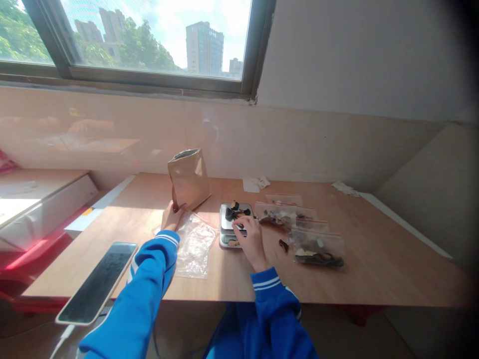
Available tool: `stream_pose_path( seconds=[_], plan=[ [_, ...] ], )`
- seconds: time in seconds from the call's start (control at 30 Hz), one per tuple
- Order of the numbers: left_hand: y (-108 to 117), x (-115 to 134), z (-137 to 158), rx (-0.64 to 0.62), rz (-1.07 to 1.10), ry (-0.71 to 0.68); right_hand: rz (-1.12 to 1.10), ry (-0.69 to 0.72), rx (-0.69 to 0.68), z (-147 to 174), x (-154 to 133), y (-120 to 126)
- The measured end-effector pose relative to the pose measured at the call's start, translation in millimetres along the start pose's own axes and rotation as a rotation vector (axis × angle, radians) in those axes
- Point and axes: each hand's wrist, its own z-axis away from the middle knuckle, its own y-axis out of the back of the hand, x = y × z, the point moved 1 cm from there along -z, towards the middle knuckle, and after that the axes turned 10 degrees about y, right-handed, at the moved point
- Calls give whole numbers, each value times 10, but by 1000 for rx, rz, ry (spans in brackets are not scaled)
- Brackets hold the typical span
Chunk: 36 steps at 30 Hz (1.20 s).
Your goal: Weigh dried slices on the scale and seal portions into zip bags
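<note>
My left hand [171, 217] is closed on the lower left corner of a brown paper bag [190, 182], which stands with its top open. Just below that hand lies a clear plastic bag [194, 252], flat and crinkled. My right hand [251, 240] is over a small digital scale [224, 230], its thumb and fingers bent together at the pieces on the pan. Whatever is between these fingertips is too small to make out. Dark, dried mushroom-like pieces [234, 213] are heaped on the pan, and a pale piece [233, 243] rests on the scale's front.
Several zip bags with dried pieces [318, 254] lie right of the scale, beside one loose dark piece [284, 245]. A phone [98, 281] with a cable is at the table's left front edge. Crumpled white paper [256, 184] lies at the back, below the window wall.
</note>
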Motion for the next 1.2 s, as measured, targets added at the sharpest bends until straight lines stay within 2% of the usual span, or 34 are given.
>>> stream_pose_path(
  seconds=[0.27,0.57,0.73,0.87,0.97,1.07,1.2],
  plan=[
    [-15,-31,-18,-4,7,13,-49,80,-296,343,-86,130],
    [-3,3,3,-9,-6,14,-215,-2,-412,669,-156,230],
    [-7,-5,-2,-11,4,11,-144,-12,-321,395,-194,201],
    [3,0,-8,-17,-5,15,0,-4,-215,-5,-154,42],
    [19,18,4,-22,-19,19,105,17,-174,-178,-121,-94],
    [28,26,19,-22,-19,18,178,18,-109,-80,-105,-146],
    [14,-2,4,-22,-19,6,230,-75,11,387,-42,-26]
  ],
)
